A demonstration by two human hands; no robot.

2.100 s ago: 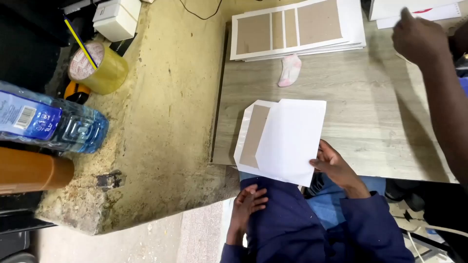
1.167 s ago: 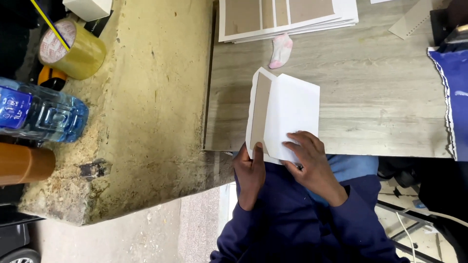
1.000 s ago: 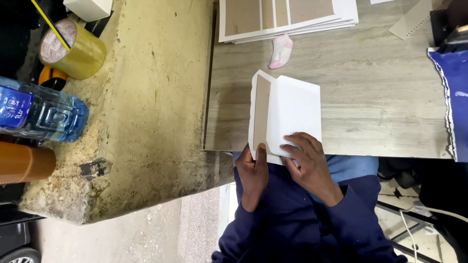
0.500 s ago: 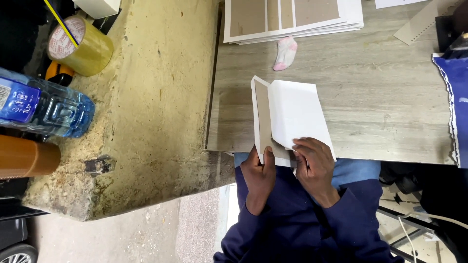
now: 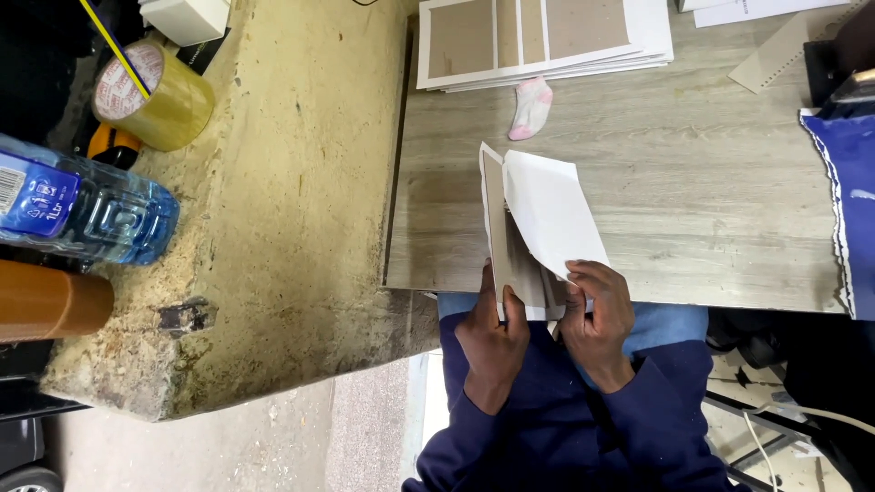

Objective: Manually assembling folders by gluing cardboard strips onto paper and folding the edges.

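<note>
A white card sheet with a brown inner panel (image 5: 538,219) is folded and raised off the wooden table (image 5: 693,210) at its near edge. My left hand (image 5: 494,337) pinches the brown-lined left flap from below. My right hand (image 5: 597,310) grips the lower edge of the white right flap, which tilts up and to the right. Both sleeves are dark blue.
A stack of flat white-and-brown card sheets (image 5: 538,36) lies at the table's far side, with a small pink sock (image 5: 530,107) just below it. On the rough concrete ledge (image 5: 283,200) to the left are a tape roll (image 5: 155,96) and a water bottle (image 5: 82,214). Blue fabric (image 5: 852,210) is at right.
The flat sheet has been drawn toward my body and folded. Its flaps now stand up off the table, and both hands have closed on its near edge.
</note>
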